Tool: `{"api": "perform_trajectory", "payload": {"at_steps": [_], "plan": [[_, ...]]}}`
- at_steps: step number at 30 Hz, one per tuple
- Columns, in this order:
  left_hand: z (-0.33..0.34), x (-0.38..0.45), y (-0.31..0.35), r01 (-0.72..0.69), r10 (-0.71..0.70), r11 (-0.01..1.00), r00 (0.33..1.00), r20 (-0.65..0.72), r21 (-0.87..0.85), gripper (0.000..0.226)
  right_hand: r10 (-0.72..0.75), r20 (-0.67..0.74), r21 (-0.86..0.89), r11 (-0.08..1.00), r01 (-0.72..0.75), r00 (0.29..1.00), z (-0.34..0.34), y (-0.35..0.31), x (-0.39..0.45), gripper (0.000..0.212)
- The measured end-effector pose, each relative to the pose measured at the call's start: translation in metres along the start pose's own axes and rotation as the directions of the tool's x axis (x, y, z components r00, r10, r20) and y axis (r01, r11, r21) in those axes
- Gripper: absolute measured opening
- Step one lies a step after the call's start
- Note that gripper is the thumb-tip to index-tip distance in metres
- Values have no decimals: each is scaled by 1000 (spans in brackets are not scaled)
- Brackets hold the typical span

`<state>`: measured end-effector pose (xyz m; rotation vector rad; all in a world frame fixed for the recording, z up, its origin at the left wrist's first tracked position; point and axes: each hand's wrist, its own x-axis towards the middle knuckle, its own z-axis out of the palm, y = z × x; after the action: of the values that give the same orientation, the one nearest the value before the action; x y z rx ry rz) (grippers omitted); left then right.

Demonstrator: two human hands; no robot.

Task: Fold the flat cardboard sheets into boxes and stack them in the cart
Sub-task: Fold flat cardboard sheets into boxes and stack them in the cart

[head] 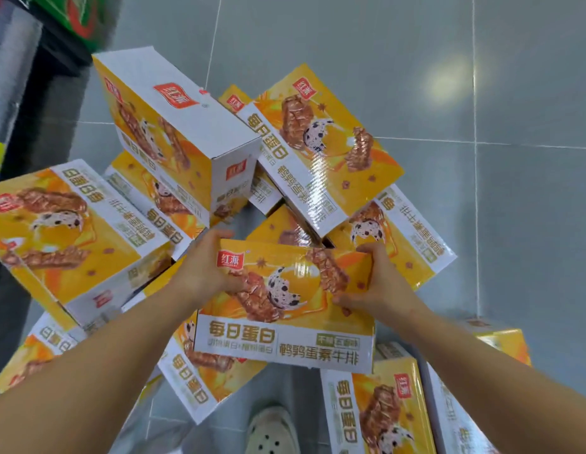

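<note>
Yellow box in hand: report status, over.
Left hand and right hand grip the yellow printed cardboard box by its ends. Folded boxes piled loose on the grey tiled floor. No cart visible.

Yellow-and-white folded box above jumbled matching boxes on floor

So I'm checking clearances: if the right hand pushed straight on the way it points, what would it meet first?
Probably the box lying just beyond the held box that the right hand grips; depth is unclear.

The single head-worn camera looks steeply down, close over folded boxes on the tiled floor.
</note>
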<state>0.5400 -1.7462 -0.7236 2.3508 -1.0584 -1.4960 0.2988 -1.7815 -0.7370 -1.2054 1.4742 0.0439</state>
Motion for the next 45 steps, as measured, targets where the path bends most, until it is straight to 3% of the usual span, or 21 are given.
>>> {"api": "perform_trajectory", "payload": {"at_steps": [5, 9, 13, 16, 18, 22, 25, 30, 36, 41, 45], "plan": [[-6, -56, 6, 0, -4, 999, 993, -117, -32, 91, -22, -100, 45, 999, 27, 995, 1, -3, -53, 60], [-9, -126, 18, 17, -14, 999, 994, -108, 31, 120, -66, -130, -17, 998, 64, 989, -11, -20, -111, 90], [-22, -181, 36, -29, 38, 993, 997, -72, 116, 132, -128, -109, -213, 972, 103, 986, -38, -51, -166, 94], [-42, -223, 63, -11, 5, 981, 999, 33, 193, 127, -138, -93, -341, 935, 99, 986, -63, -82, -216, 94], [-60, -255, 85, -40, 32, 969, 999, 34, 245, 110, -159, -110, -409, 907, 101, 981, -82, -107, -253, 96], [-108, -325, 139, -110, 138, 919, 989, -49, 379, 97, -206, -97, -568, 815, 116, 974, -124, -161, -325, 103], [-149, -376, 174, -142, 210, 871, 973, -96, 471, 96, -260, 23, -680, 704, 206, 965, -155, -210, -375, 113], [-199, -452, 211, -186, 317, 841, 930, -184, 509, 97, -352, 86, -820, 507, 267, 932, -185, -271, -438, 100], [-238, -537, 233, -267, 445, 832, 845, -296, 487, 89, -547, 117, -909, 278, 311, 829, -207, -319, -511, 92], [-237, -605, 233, -226, 516, 793, 742, -428, 565, 92, -704, 196, -929, 89, 359, 683, -220, -332, -559, 91], [-208, -665, 221, -154, 476, 823, 711, -517, 546, 96, -783, 350, -889, -104, 445, 515, -229, -329, -597, 90]]}}
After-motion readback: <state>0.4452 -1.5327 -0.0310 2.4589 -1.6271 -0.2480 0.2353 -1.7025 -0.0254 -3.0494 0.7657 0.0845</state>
